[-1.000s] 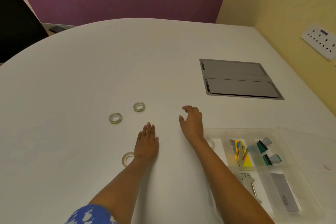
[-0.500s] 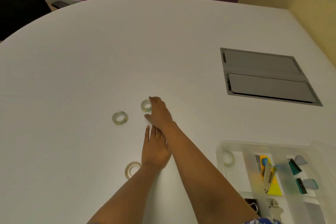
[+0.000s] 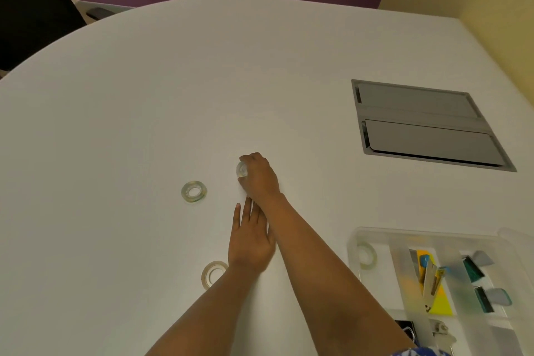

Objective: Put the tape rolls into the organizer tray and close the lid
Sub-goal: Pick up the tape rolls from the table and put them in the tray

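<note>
White worktop point(image 3: 144, 124), landmark = clear tray point(image 3: 354, 243) at lower right. Right hand point(image 3: 260, 178) reaches well left of tray and beyond it, fingers curled around a tape roll point(image 3: 241, 170), roll tipped on edge in the grip. Left hand point(image 3: 250, 240) lies flat on the worktop, palm down, fingers spread and holding nothing, left of tray, its fingertips tucked under the right wrist. Second roll point(image 3: 194, 191) lies flat, farther left of tray than the held one, apart from both hands. Third roll point(image 3: 213, 273) lies flat left of tray, partly hidden by the left wrist. Fourth roll point(image 3: 366, 255) already inside tray, in its leftmost compartment. Other tray compartments hold binder clips point(image 3: 476, 266), yellow notes point(image 3: 433, 298), a stapler point(image 3: 430, 277). Tray uncovered. Grey hatch point(image 3: 427, 124) set in the worktop beyond tray.
</note>
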The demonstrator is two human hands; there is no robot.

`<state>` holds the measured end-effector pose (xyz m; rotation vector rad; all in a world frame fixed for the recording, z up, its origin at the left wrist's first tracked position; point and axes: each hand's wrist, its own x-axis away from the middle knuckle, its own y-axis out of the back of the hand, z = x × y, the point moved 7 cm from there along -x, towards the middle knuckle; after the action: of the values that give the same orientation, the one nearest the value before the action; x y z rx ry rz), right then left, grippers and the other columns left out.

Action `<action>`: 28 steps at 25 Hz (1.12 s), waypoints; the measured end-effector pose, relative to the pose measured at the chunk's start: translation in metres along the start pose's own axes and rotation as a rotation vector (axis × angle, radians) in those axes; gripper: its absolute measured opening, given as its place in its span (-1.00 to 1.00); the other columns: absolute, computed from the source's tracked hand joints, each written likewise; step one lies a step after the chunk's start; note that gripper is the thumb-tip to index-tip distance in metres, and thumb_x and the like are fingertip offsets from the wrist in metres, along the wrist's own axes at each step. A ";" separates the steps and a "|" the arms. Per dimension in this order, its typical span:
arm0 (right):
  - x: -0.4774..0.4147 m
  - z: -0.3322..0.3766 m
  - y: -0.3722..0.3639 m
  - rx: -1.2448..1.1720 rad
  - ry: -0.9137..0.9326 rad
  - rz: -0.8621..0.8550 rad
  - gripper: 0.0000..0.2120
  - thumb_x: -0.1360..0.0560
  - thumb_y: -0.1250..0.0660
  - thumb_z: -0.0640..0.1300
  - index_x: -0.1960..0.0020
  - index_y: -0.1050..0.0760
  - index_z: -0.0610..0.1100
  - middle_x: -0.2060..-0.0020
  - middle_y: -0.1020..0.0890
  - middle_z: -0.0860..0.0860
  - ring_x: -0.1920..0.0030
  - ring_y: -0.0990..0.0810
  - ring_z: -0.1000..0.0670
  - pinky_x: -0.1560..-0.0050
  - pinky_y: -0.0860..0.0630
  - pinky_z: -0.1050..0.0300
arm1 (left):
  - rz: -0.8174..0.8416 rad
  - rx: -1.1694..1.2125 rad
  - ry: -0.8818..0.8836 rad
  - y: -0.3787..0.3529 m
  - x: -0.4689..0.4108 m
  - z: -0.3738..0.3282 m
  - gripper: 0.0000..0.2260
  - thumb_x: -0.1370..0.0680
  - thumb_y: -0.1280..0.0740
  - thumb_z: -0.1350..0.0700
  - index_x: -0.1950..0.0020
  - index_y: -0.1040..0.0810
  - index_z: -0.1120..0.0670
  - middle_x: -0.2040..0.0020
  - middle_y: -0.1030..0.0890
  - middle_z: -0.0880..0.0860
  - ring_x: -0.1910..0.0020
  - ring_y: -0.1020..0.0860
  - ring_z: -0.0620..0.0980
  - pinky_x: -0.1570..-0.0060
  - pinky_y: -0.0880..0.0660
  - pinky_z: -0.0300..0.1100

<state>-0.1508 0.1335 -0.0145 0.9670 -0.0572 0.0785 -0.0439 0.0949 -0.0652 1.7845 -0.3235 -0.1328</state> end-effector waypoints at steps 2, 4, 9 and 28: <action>0.014 -0.004 0.019 -0.057 -0.026 -0.057 -0.54 -0.49 -0.33 -0.25 -0.37 -0.38 -0.17 -0.33 -0.44 -0.11 -0.34 -0.40 -0.11 -0.27 -0.47 0.02 | -0.009 0.015 0.037 -0.004 -0.002 0.002 -0.48 -0.59 0.00 -0.11 -0.49 -0.22 0.12 -0.49 -0.30 0.10 -0.51 -0.15 0.06 -0.44 0.26 -0.07; 0.034 -0.010 0.042 -0.126 -0.049 -0.133 -0.55 -0.47 -0.36 -0.25 -0.34 -0.41 -0.15 -0.32 -0.45 -0.09 -0.32 -0.43 -0.10 -0.26 -0.46 0.06 | -0.026 0.035 0.037 -0.003 -0.004 0.001 -0.39 -0.57 0.31 -0.16 -0.52 -0.08 0.11 -0.54 -0.16 0.09 -0.51 0.06 0.01 -0.42 0.38 -0.14; 0.097 -0.042 0.101 -0.160 -0.140 -0.284 -0.55 -0.44 -0.41 -0.24 -0.30 -0.44 -0.09 -0.30 -0.43 -0.11 -0.26 -0.48 -0.11 -0.18 -0.42 0.24 | 0.082 0.029 0.050 -0.010 0.001 -0.004 -0.28 -0.37 0.50 -0.16 -0.51 0.28 0.07 -0.56 0.25 0.04 -0.53 0.27 -0.02 -0.49 0.33 -0.06; 0.226 -0.160 0.112 0.151 -0.603 -0.128 -0.59 -0.48 -0.24 -0.37 -0.32 -0.32 -0.28 -0.24 -0.47 -0.20 -0.26 -0.46 -0.17 -0.17 -0.46 0.04 | 0.245 0.066 0.009 -0.009 0.062 -0.021 -0.46 -0.65 0.09 -0.03 -0.52 0.24 0.14 -0.56 0.26 0.10 -0.55 0.25 0.04 -0.53 0.22 -0.03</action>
<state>0.0662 0.3377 0.0055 1.1160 -0.5493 -0.3333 0.0222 0.0984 -0.0641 1.7942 -0.5419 0.0603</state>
